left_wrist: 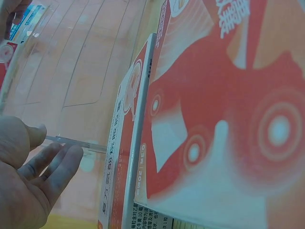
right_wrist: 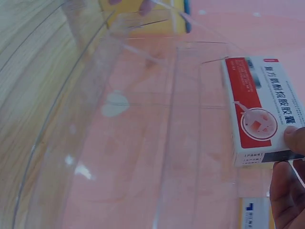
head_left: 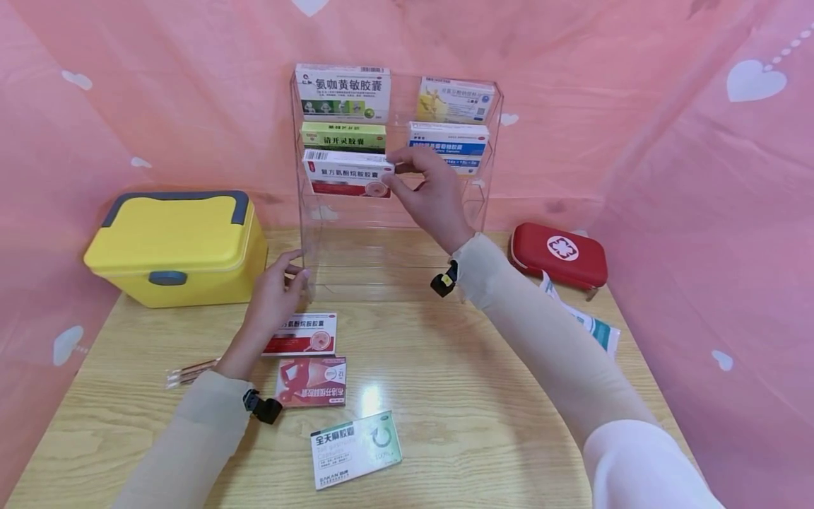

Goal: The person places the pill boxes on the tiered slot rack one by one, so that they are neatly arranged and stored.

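A clear acrylic rack [head_left: 305, 233] stands at the back of the wooden table. My right hand [head_left: 425, 189] pinches the right end of a red and white medicine box [head_left: 346, 173] at the rack's third left tier; the right wrist view shows thumb and fingers on that box [right_wrist: 259, 112]. My left hand [head_left: 280, 286] rests with straight fingers against the rack's lower left edge [left_wrist: 71, 140]. Near it lie a matching red and white box [head_left: 304, 334] and an orange-red box [head_left: 311, 382], large in the left wrist view [left_wrist: 214, 119].
Several medicine boxes fill the rack's upper tiers [head_left: 343, 92]. A yellow case [head_left: 174, 247] stands at the left, a red first-aid pouch [head_left: 558, 254] at the right with a leaflet [head_left: 594, 329] beside it. A green and white box [head_left: 356, 447] lies near the front. Cotton swabs [head_left: 187, 371] lie left.
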`<state>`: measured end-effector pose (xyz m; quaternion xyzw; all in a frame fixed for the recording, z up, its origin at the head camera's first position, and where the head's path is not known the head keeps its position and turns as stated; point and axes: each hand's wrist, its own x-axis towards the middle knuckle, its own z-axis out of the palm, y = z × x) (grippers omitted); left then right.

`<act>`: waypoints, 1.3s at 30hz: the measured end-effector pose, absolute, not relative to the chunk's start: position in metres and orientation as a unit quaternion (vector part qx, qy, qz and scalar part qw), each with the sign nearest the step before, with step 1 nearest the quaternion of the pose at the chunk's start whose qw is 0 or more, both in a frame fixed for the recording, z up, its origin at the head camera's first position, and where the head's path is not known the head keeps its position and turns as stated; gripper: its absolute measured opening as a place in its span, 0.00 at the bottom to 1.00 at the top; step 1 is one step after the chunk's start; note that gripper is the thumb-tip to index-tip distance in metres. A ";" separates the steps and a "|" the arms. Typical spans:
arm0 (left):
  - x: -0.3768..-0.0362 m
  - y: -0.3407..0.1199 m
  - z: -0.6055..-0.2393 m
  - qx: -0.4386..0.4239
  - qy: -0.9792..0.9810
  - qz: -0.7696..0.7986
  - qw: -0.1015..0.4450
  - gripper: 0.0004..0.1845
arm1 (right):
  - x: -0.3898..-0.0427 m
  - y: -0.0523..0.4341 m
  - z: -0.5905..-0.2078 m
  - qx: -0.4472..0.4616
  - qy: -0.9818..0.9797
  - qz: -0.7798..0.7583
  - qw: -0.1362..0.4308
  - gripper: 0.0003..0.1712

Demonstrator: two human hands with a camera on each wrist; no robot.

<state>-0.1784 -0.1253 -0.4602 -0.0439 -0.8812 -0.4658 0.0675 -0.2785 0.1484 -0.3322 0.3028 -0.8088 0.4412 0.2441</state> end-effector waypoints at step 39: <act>-0.176 -0.127 -0.462 -0.039 -0.883 -0.466 0.039 0.25 | -0.164 0.196 -0.425 0.308 -0.849 0.423 0.078 0.11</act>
